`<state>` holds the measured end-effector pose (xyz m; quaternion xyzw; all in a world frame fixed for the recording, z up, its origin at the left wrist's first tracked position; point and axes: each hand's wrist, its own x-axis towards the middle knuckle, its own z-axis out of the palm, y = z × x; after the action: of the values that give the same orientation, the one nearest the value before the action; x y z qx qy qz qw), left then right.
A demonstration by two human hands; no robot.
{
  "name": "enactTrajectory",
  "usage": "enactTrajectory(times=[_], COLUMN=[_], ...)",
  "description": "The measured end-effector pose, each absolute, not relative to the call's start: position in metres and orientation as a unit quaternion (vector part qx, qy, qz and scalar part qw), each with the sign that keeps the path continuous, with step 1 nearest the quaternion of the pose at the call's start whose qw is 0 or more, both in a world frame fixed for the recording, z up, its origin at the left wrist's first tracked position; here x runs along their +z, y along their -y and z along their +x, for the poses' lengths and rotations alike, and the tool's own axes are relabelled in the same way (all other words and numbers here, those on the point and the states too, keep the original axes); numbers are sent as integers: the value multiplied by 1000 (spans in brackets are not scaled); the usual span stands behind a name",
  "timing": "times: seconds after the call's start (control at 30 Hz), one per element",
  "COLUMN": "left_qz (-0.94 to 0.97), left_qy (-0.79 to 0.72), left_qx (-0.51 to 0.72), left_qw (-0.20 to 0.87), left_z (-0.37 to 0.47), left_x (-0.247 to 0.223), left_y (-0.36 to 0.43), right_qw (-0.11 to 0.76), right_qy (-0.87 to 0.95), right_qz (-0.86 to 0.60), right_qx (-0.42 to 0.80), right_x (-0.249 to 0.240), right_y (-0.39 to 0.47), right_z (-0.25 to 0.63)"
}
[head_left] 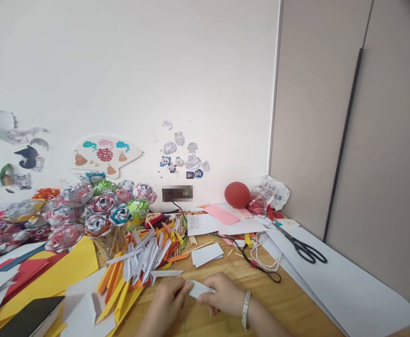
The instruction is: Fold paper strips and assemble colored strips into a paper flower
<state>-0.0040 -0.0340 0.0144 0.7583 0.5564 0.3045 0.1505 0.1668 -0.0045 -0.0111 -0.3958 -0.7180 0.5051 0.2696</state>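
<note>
A small piece of white paper (198, 289) is pinched between both hands, low in the middle of the view. My left hand (172, 295) grips its left end between thumb and fingers. On the right end, my right hand (222, 292) holds it with the thumb on top; a silvery bracelet (246, 310) circles that wrist. Just beyond the hands lies a small stack of white paper pieces (207, 255) on the wooden table (261, 299). Left of them is a heap of folded white strips (145, 255), with orange and yellow folded strips (115, 285) beneath and beside it.
Paper flowers (101, 203) fill the back left. Yellow sheets (54, 281) and a dark flat object (29, 318) lie at front left. Black scissors (305, 250) rest on white sheets at right. A red balloon (237, 194), pearl strand (261, 264) and black cord (261, 269) are behind.
</note>
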Motion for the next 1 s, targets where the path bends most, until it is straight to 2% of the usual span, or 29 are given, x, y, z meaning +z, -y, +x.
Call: enactTrajectory(times=[0.63,1.0], left_qz=[673,577], left_qy=[-573,-527], left_qx=[394,444], left_qw=[252,438], left_z=[-15,-13], left_x=[10,4], left_y=[26,21], right_qw=[289,318], right_qy=[689,718], right_qz=[-425,-439], right_qx=[510,437], right_x=[-6,-13], right_y=[-1,-5], right_z=[170,169])
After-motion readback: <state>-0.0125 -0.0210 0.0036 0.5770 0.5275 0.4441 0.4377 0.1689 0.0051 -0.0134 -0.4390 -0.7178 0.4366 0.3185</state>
